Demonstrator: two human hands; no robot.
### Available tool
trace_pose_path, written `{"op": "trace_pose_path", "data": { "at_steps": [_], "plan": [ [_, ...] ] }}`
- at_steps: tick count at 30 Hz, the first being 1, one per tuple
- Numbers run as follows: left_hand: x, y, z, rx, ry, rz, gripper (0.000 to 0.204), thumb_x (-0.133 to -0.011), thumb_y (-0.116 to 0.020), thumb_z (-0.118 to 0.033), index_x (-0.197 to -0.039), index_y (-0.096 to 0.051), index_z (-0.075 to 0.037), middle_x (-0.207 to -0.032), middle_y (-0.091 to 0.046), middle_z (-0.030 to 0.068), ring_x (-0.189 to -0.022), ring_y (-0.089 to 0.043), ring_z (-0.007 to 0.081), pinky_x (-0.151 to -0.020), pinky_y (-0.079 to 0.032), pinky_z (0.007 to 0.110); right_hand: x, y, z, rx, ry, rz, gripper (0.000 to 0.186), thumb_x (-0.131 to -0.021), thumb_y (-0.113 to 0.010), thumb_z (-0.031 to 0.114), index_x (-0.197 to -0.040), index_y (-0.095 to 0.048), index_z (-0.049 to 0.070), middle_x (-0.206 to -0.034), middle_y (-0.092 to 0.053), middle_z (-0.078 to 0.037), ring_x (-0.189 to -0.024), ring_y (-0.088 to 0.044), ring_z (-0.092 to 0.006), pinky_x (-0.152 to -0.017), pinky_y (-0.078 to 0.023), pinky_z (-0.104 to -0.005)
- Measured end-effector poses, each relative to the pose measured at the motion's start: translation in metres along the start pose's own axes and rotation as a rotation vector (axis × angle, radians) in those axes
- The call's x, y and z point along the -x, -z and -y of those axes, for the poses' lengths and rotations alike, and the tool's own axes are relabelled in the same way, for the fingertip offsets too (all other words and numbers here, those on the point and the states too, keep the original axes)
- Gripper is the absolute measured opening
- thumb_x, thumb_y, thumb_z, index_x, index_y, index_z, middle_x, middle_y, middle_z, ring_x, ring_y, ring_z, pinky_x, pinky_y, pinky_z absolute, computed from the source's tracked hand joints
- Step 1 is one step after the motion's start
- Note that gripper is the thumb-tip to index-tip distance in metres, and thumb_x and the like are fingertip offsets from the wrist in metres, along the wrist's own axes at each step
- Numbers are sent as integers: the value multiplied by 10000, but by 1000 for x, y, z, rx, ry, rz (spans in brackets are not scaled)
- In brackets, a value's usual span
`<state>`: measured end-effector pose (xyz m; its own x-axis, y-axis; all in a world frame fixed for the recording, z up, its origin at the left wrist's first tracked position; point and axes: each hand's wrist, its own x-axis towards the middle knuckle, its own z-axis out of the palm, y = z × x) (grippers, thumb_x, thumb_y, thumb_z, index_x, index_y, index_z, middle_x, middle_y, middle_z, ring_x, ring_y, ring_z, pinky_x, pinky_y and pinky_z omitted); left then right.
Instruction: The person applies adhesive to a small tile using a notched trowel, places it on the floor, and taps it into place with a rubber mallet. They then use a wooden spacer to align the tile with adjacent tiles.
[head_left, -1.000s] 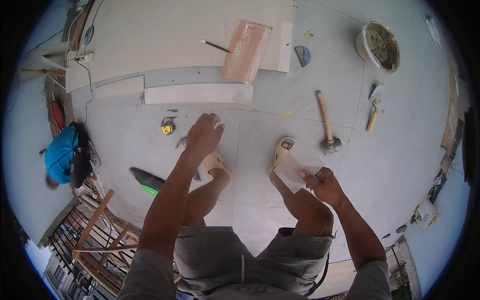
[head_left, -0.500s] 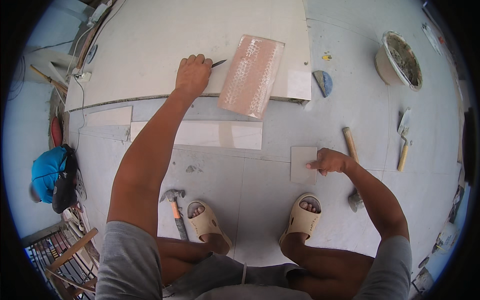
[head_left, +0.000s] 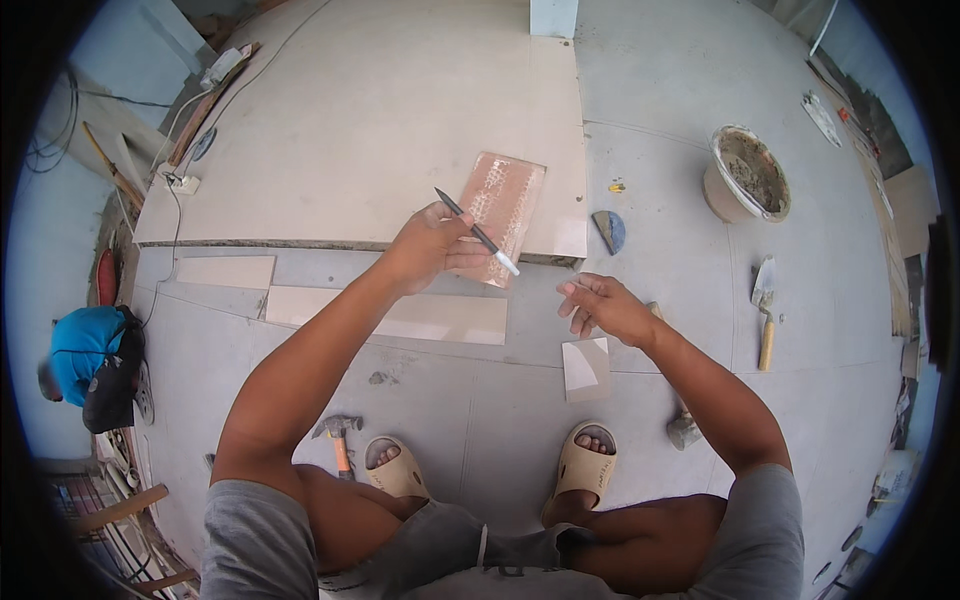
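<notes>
The left hand (head_left: pixel 430 250) grasped a pen (head_left: pixel 486 240) in its fingers, slanted seemingly to suit the right hand (head_left: pixel 605 308), whose loosely curled fingers held nothing.

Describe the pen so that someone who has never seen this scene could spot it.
Find the large pale slab at the top, then the reddish tile over its near edge. At that tile's left side, the person's left hand holds the pen at a slant. It is the slim dark stick with a white end, unlike the broad, flat tile behind it.
</notes>
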<state>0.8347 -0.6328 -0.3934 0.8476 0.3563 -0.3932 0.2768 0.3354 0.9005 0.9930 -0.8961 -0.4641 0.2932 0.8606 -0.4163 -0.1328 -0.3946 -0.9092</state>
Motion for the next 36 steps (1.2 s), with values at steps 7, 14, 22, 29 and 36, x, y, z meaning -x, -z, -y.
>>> {"op": "trace_pose_path", "data": {
  "at_steps": [7,14,22,29,36],
  "plan": [
    [7,-20,7,79,-45,2,312,-1012,-559,-238,-1138,-408,5,-1170,-629,209,-1055,-670,270,-885,-589,374,-14,-42,65,-371,-71,143,324,-1012,-563,331,-1055,-622,15,-808,-662,-84,-646,-632,-174,-651,-535,-333],
    [9,-35,9,91,-83,60,258,-988,-612,-212,-1110,-485,-22,-1149,-653,167,-1053,-660,230,-897,-578,337,-11,-47,60,-574,-95,111,268,-981,-623,305,-986,-635,37,-753,-662,-63,-584,-604,-148,-608,-516,-324],
    [11,-45,13,132,-119,-24,225,-975,-633,-197,-1088,-536,-28,-1083,-662,130,-976,-675,202,-865,-585,311,-8,-53,69,-455,-6,-53,245,-946,-679,267,-956,-627,28,-734,-641,-59,-543,-565,-129,-555,-491,-308],
    [3,-19,-1,-244,-151,-219,193,-970,-623,-178,-1062,-580,-13,-1058,-672,118,-938,-681,196,-790,-576,307,-4,-54,58,-69,122,-202,163,-895,-724,132,-910,-621,7,-734,-640,-65,-562,-566,-127,-560,-487,-290],
    [14,6,7,-1563,-460,-125,280,-903,-601,-106,-1176,-643,-66,-1016,-658,105,-913,-660,293,-776,-543,407,8,-21,77,809,452,-432,193,-890,-686,167,-882,-624,-16,-824,-650,-198,-771,-627,-384,-695,-485,-442]
  ]
}}
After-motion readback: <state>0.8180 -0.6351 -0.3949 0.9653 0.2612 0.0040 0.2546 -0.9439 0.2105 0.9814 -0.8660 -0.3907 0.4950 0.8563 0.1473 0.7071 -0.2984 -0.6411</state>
